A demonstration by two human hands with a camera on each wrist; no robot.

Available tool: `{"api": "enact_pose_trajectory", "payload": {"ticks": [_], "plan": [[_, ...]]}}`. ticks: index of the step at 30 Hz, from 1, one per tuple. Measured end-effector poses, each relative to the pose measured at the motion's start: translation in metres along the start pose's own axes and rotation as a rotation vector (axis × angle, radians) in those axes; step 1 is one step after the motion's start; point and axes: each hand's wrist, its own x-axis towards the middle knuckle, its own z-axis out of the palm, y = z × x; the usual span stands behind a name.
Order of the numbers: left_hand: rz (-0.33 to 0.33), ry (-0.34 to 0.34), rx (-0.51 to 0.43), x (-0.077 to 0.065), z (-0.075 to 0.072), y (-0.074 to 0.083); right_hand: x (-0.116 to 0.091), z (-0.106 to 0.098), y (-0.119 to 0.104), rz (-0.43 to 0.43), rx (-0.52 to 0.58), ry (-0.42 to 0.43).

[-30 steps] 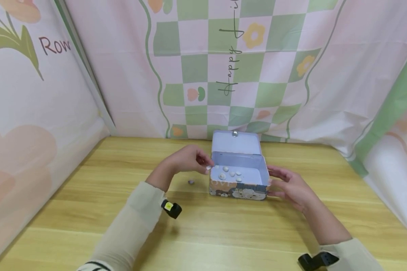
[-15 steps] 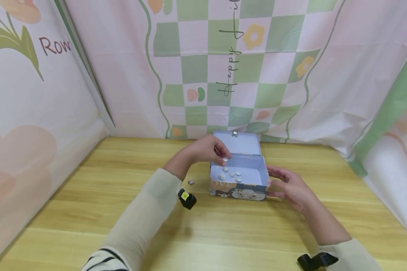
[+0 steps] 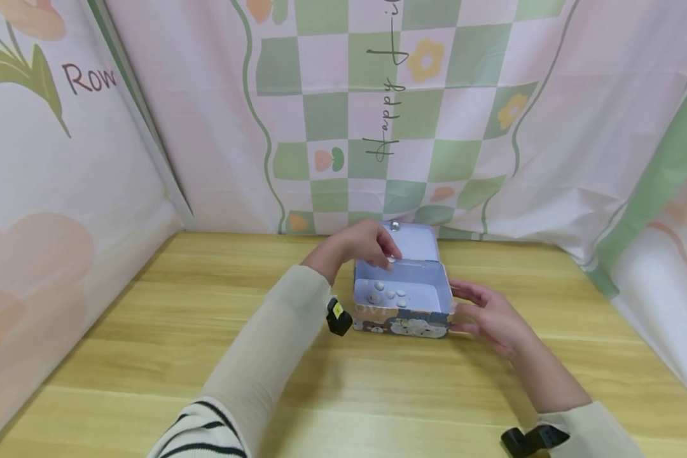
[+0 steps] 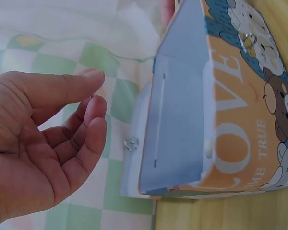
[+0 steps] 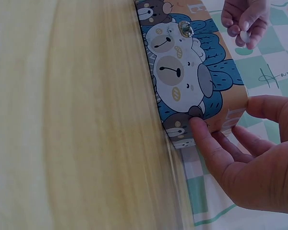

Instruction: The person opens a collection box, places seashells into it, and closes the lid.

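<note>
An open tin box (image 3: 401, 318), printed with cartoon bears, stands on the table with its lid (image 3: 415, 240) tipped back. Several small whitish shells (image 3: 374, 297) lie on its floor, towards the left. Above the box's back left part, my left hand (image 3: 369, 243) pinches a small white shell (image 5: 245, 36) between thumb and fingers. Only a sliver of that shell shows in the left wrist view. At the box's right end, my right hand (image 3: 489, 318) grips it, thumb and fingers spread around the end wall.
The wooden table (image 3: 206, 318) runs around the box on all sides. Close behind the lid hangs a checked green and white cloth (image 3: 372, 159). Another cloth (image 3: 80, 254) closes off the left side. My left sleeve (image 3: 275, 337) covers part of the table left of the box.
My left hand has moved right and back, from the box's left rim to above its back part, still pinching the shell. A loose shell on the table is now hidden behind the left sleeve.
</note>
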Motion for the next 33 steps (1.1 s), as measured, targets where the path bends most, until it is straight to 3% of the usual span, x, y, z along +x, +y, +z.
{"api": "enact_pose_trajectory", "payload": {"ticks": [7, 17, 25, 33], "plan": [[-0.071, 0.054, -0.039, 0.014, 0.004, -0.010, 0.001, 0.001, -0.001, 0.002, 0.002, -0.003], [-0.104, 0.171, -0.128, 0.029, 0.016, -0.027, 0.000, 0.000, 0.000, -0.004, 0.005, -0.002], [-0.105, 0.194, -0.139, 0.029, 0.019, -0.028, 0.000, -0.001, 0.000, -0.004, 0.003, -0.003], [-0.074, 0.189, -0.215, 0.028, 0.021, -0.038, 0.001, 0.000, 0.000, -0.011, -0.002, -0.011]]}}
